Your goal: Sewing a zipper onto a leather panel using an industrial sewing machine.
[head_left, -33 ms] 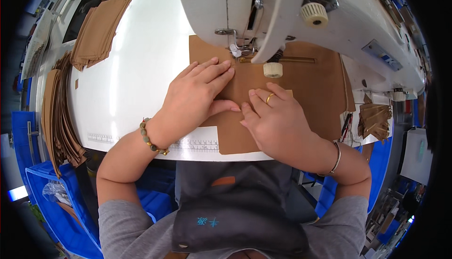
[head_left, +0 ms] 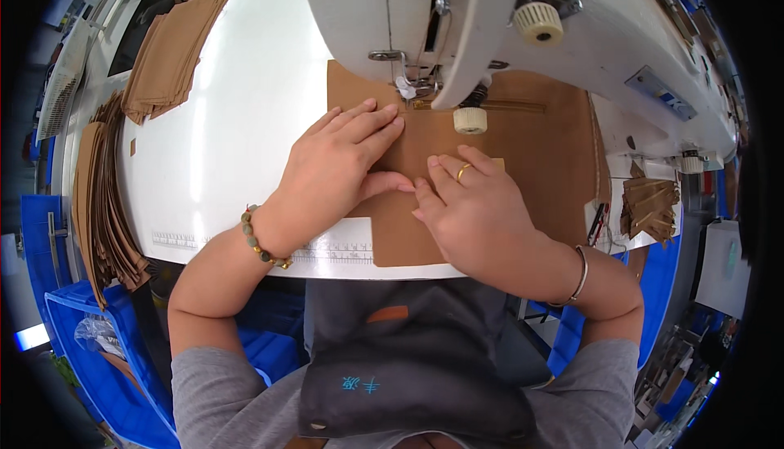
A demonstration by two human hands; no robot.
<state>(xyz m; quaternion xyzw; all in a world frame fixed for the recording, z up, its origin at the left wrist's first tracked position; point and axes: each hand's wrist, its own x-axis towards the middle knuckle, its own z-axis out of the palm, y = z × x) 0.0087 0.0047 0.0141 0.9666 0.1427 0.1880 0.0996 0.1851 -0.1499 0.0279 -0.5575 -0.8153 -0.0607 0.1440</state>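
A brown fabric panel (head_left: 539, 196) with a long zipper (head_left: 510, 106) lies under the presser foot (head_left: 406, 88) of a white sewing machine (head_left: 376, 8). My left hand (head_left: 335, 167) rests open on the panel just left of the needle area, fingertips pointing toward the foot and thumb stretched to the right. Below the round cream knob (head_left: 470, 120), my right hand (head_left: 469, 212) presses on the panel, fingers apart and slightly bent, its thumb side close to my left thumb. A small lighter tan piece (head_left: 500, 162) shows by my right fingers, mostly hidden.
Stacked brown fabric pieces (head_left: 171, 49) and a hanging pile of strips (head_left: 106, 196) sit on the white table (head_left: 229, 163) at left. Small brown pieces (head_left: 649, 204) and slim tools (head_left: 599, 220) lie at right. Blue bins (head_left: 90, 318) stand below. A printed ruler (head_left: 171, 238) runs along the front edge.
The panel and my right hand have shifted slightly left. My left hand has barely moved, and both keep the same finger shapes.
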